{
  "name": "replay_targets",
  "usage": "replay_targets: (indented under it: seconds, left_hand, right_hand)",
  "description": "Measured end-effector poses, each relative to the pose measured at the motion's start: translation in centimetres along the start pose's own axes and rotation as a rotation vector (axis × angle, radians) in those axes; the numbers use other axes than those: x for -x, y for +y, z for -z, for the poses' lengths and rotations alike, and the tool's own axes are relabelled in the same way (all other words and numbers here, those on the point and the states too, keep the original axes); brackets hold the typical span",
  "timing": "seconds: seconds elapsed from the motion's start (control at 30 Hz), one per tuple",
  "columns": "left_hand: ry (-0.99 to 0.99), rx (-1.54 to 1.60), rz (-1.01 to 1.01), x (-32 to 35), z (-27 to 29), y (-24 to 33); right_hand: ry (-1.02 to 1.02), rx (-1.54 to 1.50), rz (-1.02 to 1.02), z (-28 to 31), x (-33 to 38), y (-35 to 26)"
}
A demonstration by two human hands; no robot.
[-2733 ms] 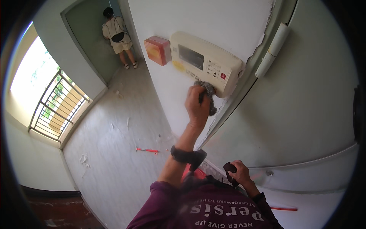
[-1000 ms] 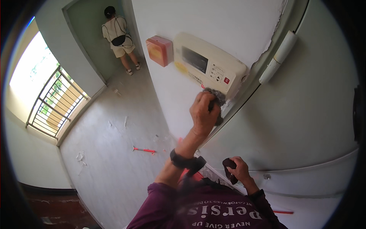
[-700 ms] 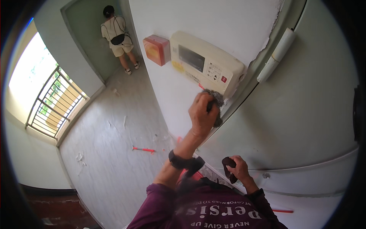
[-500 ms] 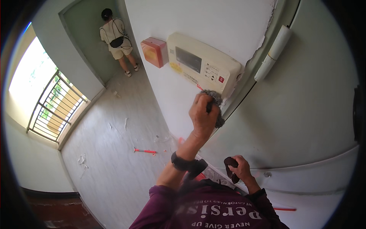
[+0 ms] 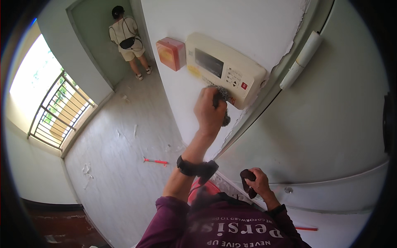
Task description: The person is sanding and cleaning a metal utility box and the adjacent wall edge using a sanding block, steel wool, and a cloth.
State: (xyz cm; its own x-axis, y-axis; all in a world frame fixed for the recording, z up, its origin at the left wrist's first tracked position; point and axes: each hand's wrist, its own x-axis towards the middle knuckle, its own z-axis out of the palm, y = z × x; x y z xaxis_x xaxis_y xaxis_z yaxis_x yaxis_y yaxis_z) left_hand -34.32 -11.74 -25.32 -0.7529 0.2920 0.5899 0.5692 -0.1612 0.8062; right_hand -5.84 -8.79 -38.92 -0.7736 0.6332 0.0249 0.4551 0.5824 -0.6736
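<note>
Raised against the wall, my left hand (image 5: pixel 210 108) is closed on a grey steel wool scourer (image 5: pixel 223 94). The scourer presses against the lower edge of a cream wall-mounted control panel (image 5: pixel 248 77), which has a dark screen, small buttons and a red button. A yellow smudge marks the panel's lower left part. Lower down, at chest height, my right hand (image 5: pixel 260 182) grips a dark brown cloth or pad (image 5: pixel 247 184); its exact kind is hard to make out. That hand stays apart from the wall.
A red square alarm box (image 5: pixel 170 53) is mounted left of the panel. To the right stands a grey-green door (image 5: pixel 322 124) with a white hinge (image 5: pixel 301 60). A red-handled tool (image 5: pixel 155 161) and scraps lie on the floor. Another person (image 5: pixel 127 41) stands far left, near a railing (image 5: pixel 60 111).
My left hand has moved the steel wool leftward and slightly up along the panel's lower edge. My right hand has barely shifted, still with the brown cloth or pad.
</note>
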Motion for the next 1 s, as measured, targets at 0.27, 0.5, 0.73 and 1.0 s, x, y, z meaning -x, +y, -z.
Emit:
replay_targets:
  seconds: [0.27, 0.5, 0.73, 1.0]
  left_hand:
    - [0.08, 0.01, 0.02, -1.5, 0.1, 0.8]
    - [-0.049, -0.045, -0.273, -2.7, 0.3, 2.0]
    - [-0.028, -0.031, -0.415, -0.9, -0.5, 1.7]
    - [0.022, -0.045, -0.126, -1.5, -0.1, 0.0]
  right_hand:
    - [0.001, 0.018, 0.017, 0.1, -0.6, 0.4]
    - [-0.002, -0.006, 0.017, 0.6, -1.7, -0.7]
    - [-0.036, -0.018, -0.057, 0.3, -1.2, 0.6]
    - [0.052, -0.068, -0.007, 0.6, -0.4, 1.2]
